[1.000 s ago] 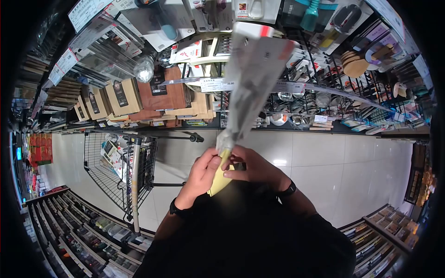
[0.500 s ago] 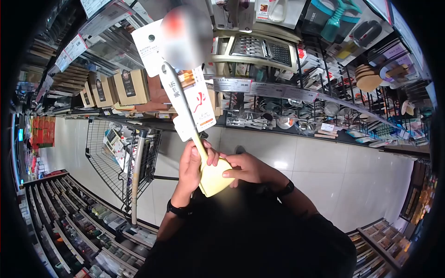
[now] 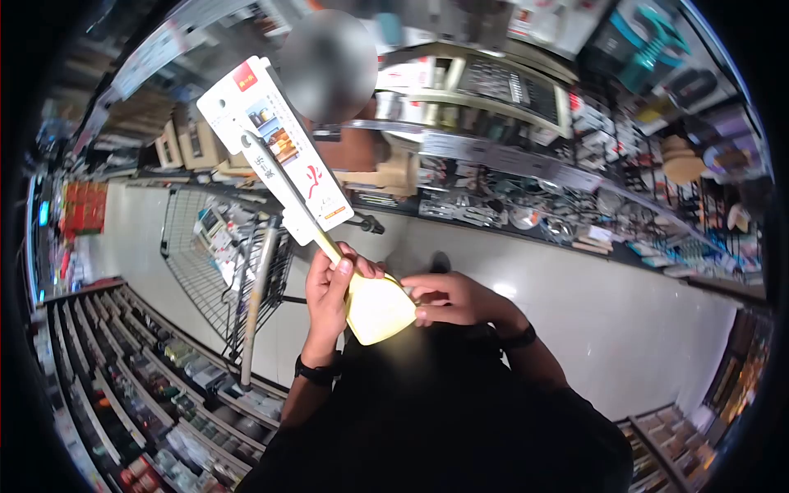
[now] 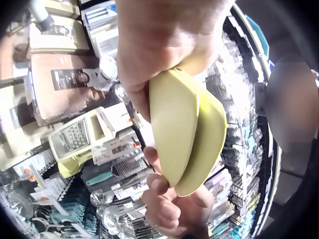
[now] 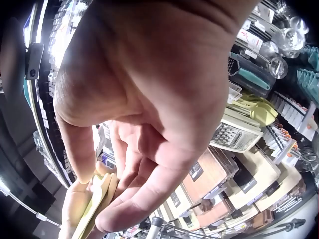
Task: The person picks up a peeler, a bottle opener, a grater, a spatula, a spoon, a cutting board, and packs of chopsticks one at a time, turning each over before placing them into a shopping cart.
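Observation:
A yellow turner with a broad blade is held in front of the body, its blade towards the person. Its handle slants up and left along a printed white card. My left hand grips the neck where handle meets blade, thumb on top. At the blade's right edge, my right hand pinches it between thumb and fingers. The left wrist view shows two curved yellow faces, one behind the other, with the right hand at their lower tip.
A wire shopping cart with packaged goods stands at the left. Ahead runs a shelf with a price rail, cutting boards, a grater and hanging utensils. Another shelf is at the lower left, with tiled floor between.
The turner has swung leftward from upright, and its card now faces up. The blade shows broadside. My right hand has shifted from near the neck to the blade's right edge.

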`<move>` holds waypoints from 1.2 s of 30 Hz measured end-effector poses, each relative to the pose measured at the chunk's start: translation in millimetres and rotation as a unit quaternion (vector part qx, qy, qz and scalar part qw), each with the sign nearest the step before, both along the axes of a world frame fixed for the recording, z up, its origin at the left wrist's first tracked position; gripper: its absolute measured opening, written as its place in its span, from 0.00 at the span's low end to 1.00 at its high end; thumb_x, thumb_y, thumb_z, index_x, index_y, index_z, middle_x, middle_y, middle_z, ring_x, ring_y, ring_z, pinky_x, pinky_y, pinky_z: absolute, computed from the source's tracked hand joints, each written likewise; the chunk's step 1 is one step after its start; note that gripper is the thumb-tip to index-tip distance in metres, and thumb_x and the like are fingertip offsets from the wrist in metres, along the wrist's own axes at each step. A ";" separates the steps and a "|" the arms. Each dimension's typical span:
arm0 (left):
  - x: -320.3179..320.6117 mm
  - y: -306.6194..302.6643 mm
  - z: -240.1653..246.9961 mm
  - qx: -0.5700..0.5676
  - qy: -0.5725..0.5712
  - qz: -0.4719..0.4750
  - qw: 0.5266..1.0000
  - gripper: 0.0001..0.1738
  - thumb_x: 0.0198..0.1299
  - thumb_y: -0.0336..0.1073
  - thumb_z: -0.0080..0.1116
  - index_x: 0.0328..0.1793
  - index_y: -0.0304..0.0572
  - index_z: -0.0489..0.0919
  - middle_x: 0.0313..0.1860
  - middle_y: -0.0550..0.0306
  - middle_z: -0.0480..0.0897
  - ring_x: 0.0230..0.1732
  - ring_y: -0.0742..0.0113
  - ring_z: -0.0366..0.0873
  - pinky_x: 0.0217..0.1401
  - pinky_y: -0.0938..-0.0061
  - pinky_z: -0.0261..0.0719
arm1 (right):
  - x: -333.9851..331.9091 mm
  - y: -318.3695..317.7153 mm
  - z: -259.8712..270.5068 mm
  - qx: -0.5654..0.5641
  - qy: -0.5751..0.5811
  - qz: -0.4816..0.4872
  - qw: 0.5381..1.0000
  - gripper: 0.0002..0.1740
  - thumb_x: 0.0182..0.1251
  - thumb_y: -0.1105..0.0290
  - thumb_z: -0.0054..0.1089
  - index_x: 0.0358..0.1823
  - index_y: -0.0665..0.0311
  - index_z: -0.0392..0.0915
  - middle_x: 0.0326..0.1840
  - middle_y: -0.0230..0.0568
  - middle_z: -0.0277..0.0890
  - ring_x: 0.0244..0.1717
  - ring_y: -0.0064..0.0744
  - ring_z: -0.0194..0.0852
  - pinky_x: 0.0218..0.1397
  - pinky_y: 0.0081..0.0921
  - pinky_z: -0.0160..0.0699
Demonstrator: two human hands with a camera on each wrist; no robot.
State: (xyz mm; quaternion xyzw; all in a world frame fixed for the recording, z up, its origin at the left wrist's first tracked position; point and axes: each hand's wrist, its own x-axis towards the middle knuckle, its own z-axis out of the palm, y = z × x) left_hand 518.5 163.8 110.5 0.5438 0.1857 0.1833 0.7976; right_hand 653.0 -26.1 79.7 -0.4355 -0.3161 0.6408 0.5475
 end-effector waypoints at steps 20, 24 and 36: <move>-322.6 463.7 -150.4 -0.259 0.157 0.331 0.894 0.07 0.71 0.33 0.50 0.38 0.42 0.75 0.31 0.60 0.77 0.30 0.67 0.77 0.35 0.73 0.81 | -91.1 176.9 -8.8 -0.089 -0.265 -0.003 0.960 0.19 0.71 0.68 0.60 0.62 0.62 0.74 0.42 0.35 0.85 0.43 0.26 0.82 0.52 0.24 0.77; -342.5 505.1 -259.7 -0.253 0.171 0.342 0.889 0.06 0.63 0.23 0.52 0.43 0.41 0.73 0.30 0.61 0.74 0.32 0.68 0.74 0.36 0.75 0.75 | -112.4 197.7 -11.4 -0.103 -0.314 -0.016 0.944 0.17 0.72 0.70 0.57 0.60 0.62 0.75 0.44 0.35 0.83 0.43 0.24 0.80 0.52 0.24 0.76; -274.7 573.2 -368.1 0.000 0.343 0.297 0.891 0.12 0.55 0.28 0.64 0.45 0.30 0.82 0.30 0.59 0.81 0.27 0.69 0.76 0.31 0.72 0.74 | -165.7 184.2 -44.9 -0.292 -0.263 -0.131 0.910 0.17 0.72 0.69 0.58 0.60 0.65 0.76 0.47 0.40 0.84 0.46 0.26 0.82 0.50 0.24 0.79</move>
